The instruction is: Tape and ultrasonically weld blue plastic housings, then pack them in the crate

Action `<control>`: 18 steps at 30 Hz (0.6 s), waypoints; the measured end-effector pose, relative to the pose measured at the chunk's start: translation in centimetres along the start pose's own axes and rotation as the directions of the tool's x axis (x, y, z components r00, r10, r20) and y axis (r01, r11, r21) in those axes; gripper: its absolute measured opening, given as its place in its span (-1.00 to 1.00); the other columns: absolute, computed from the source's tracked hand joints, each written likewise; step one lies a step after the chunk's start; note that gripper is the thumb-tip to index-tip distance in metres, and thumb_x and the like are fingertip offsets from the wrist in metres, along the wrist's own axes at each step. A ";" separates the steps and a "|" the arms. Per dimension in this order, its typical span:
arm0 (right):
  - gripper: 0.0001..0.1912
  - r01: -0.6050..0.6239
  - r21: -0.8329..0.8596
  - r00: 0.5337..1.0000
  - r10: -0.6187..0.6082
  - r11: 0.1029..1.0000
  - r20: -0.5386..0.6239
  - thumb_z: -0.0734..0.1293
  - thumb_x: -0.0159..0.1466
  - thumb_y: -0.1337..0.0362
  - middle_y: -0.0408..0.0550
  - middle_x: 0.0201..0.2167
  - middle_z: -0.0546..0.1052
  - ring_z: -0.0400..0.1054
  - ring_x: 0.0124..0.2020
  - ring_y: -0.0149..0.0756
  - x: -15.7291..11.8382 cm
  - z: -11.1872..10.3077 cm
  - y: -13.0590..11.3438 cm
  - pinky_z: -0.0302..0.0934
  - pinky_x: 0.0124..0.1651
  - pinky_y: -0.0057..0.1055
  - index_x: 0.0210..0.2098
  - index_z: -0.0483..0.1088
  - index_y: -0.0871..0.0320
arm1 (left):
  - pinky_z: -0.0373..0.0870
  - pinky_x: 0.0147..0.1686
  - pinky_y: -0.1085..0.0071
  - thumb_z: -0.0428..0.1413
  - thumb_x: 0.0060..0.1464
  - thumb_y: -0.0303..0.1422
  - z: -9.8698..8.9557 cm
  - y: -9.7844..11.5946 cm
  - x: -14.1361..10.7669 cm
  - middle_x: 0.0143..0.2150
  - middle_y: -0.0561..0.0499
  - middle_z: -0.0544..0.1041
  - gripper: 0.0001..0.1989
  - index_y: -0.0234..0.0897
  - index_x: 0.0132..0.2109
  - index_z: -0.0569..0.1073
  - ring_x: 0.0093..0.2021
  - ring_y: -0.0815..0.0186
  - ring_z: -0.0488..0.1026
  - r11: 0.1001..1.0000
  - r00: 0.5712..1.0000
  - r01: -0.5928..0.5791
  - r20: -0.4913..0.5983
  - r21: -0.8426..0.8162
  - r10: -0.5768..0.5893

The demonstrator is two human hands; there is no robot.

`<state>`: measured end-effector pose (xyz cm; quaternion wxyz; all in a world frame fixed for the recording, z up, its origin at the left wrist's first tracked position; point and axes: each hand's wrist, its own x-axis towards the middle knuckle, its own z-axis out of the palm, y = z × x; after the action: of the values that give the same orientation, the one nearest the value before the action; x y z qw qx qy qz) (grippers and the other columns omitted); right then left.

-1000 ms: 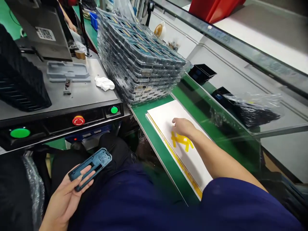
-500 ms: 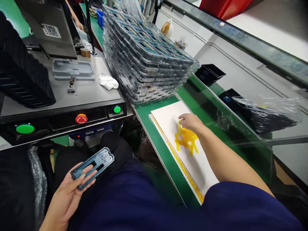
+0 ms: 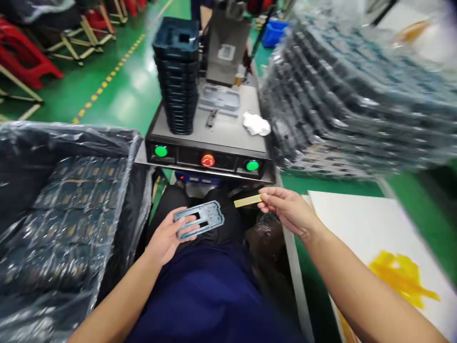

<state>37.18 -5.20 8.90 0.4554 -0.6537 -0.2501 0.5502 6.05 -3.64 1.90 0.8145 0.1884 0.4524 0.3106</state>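
In my left hand (image 3: 170, 233) lies a blue-grey plastic housing (image 3: 210, 215) with rectangular cutouts, held above my lap with its inner side up. Fingers show through and around its openings. My right hand (image 3: 283, 207) pinches one end of a thin yellow strip (image 3: 246, 201), which points left toward the housing without touching it. More yellow strips (image 3: 396, 269) lie in a loose heap on a white board (image 3: 352, 212) to the right, partly behind my right forearm.
A machine with green buttons (image 3: 253, 165) and a red emergency stop (image 3: 207, 161) stands ahead. On it are a stack of black trays (image 3: 178, 85), a grey fixture (image 3: 223, 100) and white tissue (image 3: 256, 124). Clear trays (image 3: 342, 105) tower at right; a plastic-lined bin (image 3: 123, 190) of housings sits left.
My right hand has left the strip heap and come left with a yellow strip in its pinch. The housing in my left hand is raised closer to it. The view has turned left.
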 end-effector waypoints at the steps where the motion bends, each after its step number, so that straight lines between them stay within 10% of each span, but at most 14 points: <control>1: -0.57 -0.005 -0.025 0.999 0.006 1.000 0.041 0.59 -0.15 0.13 -0.09 -0.50 0.52 0.42 -0.51 -0.42 0.3 1.4 0.5 0.34 -0.49 -0.54 -0.36 0.49 0.20 | 0.53 -0.24 0.22 0.20 0.09 -0.32 0.0 0.0 -0.1 -0.07 -0.12 0.53 -0.58 -0.19 0.08 0.27 -0.09 0.05 0.55 0.999 1.000 -0.017 0.002 -0.030 0.017; 9: -0.55 0.038 -0.188 0.977 0.003 0.981 0.212 0.56 -0.13 0.04 -0.05 -0.55 0.52 0.40 -0.54 -0.37 1.0 9.8 4.6 0.28 -0.52 -0.50 -0.38 0.50 0.23 | 0.53 -0.30 0.15 0.18 0.10 -0.20 -0.4 0.0 0.0 -0.12 -0.11 0.54 -0.60 -0.22 0.04 0.30 -0.19 0.06 0.57 0.976 0.992 -0.125 0.007 -0.181 0.128; 18: -0.56 0.147 -0.358 0.953 -0.035 0.922 0.301 0.47 -0.02 -0.05 -0.06 -0.54 0.52 0.40 -0.54 -0.35 0.7 10.8 5.8 0.24 -0.53 -0.48 -0.36 0.51 0.22 | 0.52 -0.25 0.11 0.19 0.09 -0.21 0.1 -0.1 0.2 -0.13 -0.12 0.55 -0.60 -0.23 0.03 0.33 -0.17 0.11 0.54 0.968 0.984 -0.163 0.041 -0.188 0.174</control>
<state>26.09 -3.80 3.73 0.3055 -0.6290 -0.4451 0.5594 6.22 -3.57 1.71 0.8117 0.1589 0.3804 0.4138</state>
